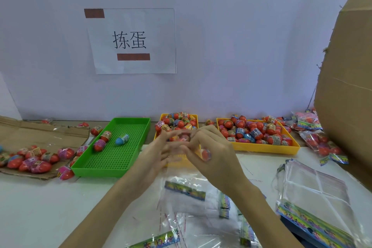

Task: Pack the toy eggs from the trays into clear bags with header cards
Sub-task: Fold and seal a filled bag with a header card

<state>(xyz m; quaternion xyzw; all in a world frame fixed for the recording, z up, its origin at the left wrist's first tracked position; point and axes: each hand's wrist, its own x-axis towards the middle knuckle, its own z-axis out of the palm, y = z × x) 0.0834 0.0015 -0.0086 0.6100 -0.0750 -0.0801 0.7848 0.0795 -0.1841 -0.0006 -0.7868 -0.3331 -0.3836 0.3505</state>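
Toy eggs (255,131) heaped in yellow trays (261,148); one egg (205,154) tucked under right hand (213,151), another (180,137) pinched between both, left hand (157,155) blurred. Likely light, hard, slick in wrap: best gripped round the middle.

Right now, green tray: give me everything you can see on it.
The green tray is a shallow rectangular bin, plastic by its look, with a perforated grid floor and low walls. It sits flat on the white table, left of the hands, long axis running away from the camera. It is mostly bare: about three red toy eggs and one blue egg lie near its far left. More eggs rest against its left wall outside.
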